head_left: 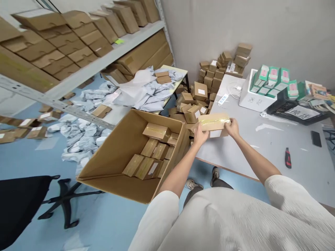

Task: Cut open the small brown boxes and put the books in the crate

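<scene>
Between both hands, over the left part of the grey table, is a small cardboard box with yellowish tape along its top and a white label on its near side. My left hand grips its left end, and my right hand has fingers closed on its right end. Left of my arms stands a big open carton. Several taped small boxes lie inside it, packed along its right side.
A pile of small boxes fills the floor behind the table. A red-and-black utility knife, a phone and a white bin are on the table. Shelving, grey plastic bags and a black chair are to the left.
</scene>
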`<state>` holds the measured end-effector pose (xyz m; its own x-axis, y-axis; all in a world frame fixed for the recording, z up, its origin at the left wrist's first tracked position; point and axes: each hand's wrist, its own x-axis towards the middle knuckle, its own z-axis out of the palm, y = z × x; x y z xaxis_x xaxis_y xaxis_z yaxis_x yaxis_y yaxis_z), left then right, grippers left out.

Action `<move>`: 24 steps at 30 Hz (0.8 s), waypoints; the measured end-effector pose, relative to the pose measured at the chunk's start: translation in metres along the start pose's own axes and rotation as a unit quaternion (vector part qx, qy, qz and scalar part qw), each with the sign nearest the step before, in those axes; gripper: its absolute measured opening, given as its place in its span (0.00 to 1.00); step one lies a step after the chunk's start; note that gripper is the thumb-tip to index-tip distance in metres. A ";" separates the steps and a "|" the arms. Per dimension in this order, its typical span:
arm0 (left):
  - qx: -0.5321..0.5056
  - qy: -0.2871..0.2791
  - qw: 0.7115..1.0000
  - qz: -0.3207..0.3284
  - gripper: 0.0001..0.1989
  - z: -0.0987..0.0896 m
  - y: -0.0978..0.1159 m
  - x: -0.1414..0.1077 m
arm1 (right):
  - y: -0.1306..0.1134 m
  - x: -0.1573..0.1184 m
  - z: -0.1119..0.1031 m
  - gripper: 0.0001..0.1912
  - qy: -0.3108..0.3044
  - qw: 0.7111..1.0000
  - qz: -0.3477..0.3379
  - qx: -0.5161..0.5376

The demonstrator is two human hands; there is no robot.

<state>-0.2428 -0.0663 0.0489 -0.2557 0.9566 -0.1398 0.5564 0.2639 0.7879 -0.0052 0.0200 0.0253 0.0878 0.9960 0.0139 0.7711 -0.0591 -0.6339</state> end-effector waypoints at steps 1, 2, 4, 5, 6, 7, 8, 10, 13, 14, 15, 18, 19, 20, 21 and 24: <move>0.001 -0.009 1.000 -0.003 0.41 0.013 0.004 0.005 | 0.012 0.006 -0.004 0.29 -0.009 1.000 0.005 -0.002; 0.002 -0.018 1.000 -0.007 0.41 0.025 0.007 0.010 | 0.024 0.013 -0.008 0.30 -0.018 1.000 0.010 -0.003; 0.001 -0.035 0.999 -0.012 0.41 0.049 0.013 0.020 | 0.046 0.027 -0.015 0.30 -0.032 0.999 0.018 -0.008; -0.001 -0.043 0.999 -0.013 0.41 0.061 0.016 0.024 | 0.056 0.034 -0.018 0.30 -0.038 0.999 0.020 -0.012; -0.003 -0.052 0.999 -0.014 0.42 0.071 0.018 0.027 | 0.066 0.041 -0.021 0.31 -0.045 0.999 0.022 -0.018; -0.004 -0.061 0.998 -0.015 0.42 0.081 0.020 0.030 | 0.075 0.047 -0.023 0.31 -0.054 0.998 0.025 -0.023; -0.005 -0.067 0.998 -0.016 0.42 0.091 0.021 0.032 | 0.083 0.052 -0.025 0.31 -0.066 0.997 0.028 -0.026; -0.003 -0.072 0.997 -0.016 0.41 0.105 0.024 0.036 | 0.097 0.061 -0.028 0.30 -0.094 0.995 0.036 -0.027; 0.012 -0.064 0.998 -0.019 0.41 0.117 0.027 0.041 | 0.108 0.067 -0.030 0.31 -0.116 0.991 0.042 -0.045; 0.017 -0.062 0.998 -0.023 0.40 0.118 0.027 0.043 | 0.108 0.068 -0.030 0.32 -0.109 0.992 0.039 -0.058; 0.022 -0.059 0.998 -0.028 0.40 0.119 0.026 0.045 | 0.107 0.069 -0.029 0.33 -0.097 0.992 0.033 -0.072; 0.026 -0.047 0.998 -0.030 0.37 0.112 0.018 0.050 | 0.094 0.069 -0.021 0.34 -0.072 0.993 -0.009 -0.097; 0.023 -0.041 0.999 -0.027 0.36 0.108 0.014 0.050 | 0.087 0.069 -0.016 0.33 -0.074 0.992 -0.030 -0.101; 0.017 -0.033 0.999 -0.023 0.35 0.103 0.008 0.050 | 0.078 0.068 -0.011 0.32 -0.080 0.990 -0.051 -0.105; 0.010 -0.024 0.999 -0.020 0.34 0.097 0.002 0.049 | 0.068 0.066 -0.004 0.31 -0.087 0.988 -0.072 -0.108; -0.013 0.016 1.000 -0.016 0.32 0.073 -0.022 0.040 | 0.032 0.056 0.019 0.28 -0.109 0.979 -0.131 -0.108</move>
<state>-0.2073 -0.0252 -0.0179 -0.2987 0.9431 -0.1459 0.5276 0.2905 0.7982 0.0125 0.0751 -0.0094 -0.2493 0.9681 -0.0264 0.8670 0.2109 -0.4515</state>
